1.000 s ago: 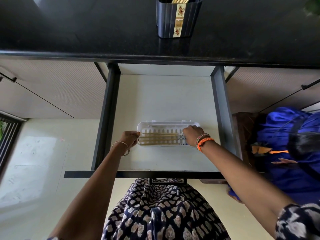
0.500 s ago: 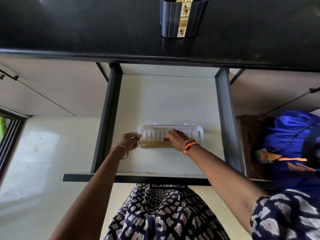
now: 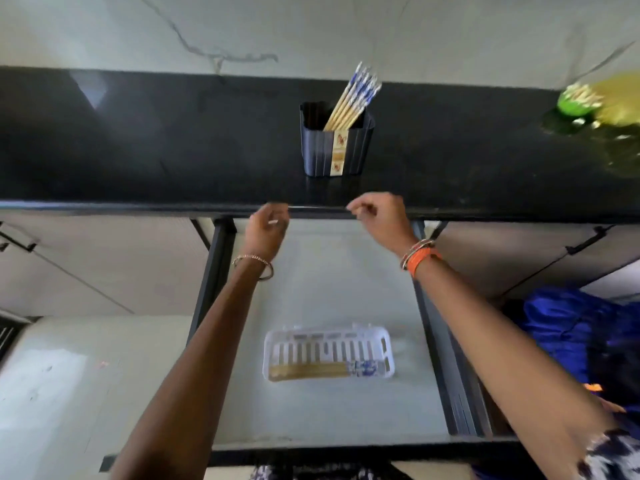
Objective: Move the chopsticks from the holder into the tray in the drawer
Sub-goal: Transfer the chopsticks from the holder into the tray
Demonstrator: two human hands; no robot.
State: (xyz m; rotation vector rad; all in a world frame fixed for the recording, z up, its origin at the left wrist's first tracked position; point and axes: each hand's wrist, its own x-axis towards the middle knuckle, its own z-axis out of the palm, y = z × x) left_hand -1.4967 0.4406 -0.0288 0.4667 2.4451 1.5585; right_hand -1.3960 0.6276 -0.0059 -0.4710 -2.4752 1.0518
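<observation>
A dark ribbed holder [image 3: 337, 147] stands on the black countertop [image 3: 138, 140] with several chopsticks [image 3: 351, 98] leaning out to the right, their tips blue and white. In the open drawer [image 3: 329, 271] lies a white slotted tray [image 3: 329, 351] with several chopsticks [image 3: 311, 370] flat along its near edge. My left hand [image 3: 266, 230] and my right hand [image 3: 379, 216] hover at the counter's front edge, below the holder, both loosely curled and holding nothing.
A green and yellow object [image 3: 588, 102] sits blurred at the counter's far right. Closed cabinet fronts [image 3: 86, 265] flank the drawer. A blue bag [image 3: 571, 334] lies on the floor to the right. The drawer's dark side rails [image 3: 446, 341] run along both sides.
Both hands have left the tray and risen to the counter edge. The view has tilted up, so the whole holder and the wall behind it now show.
</observation>
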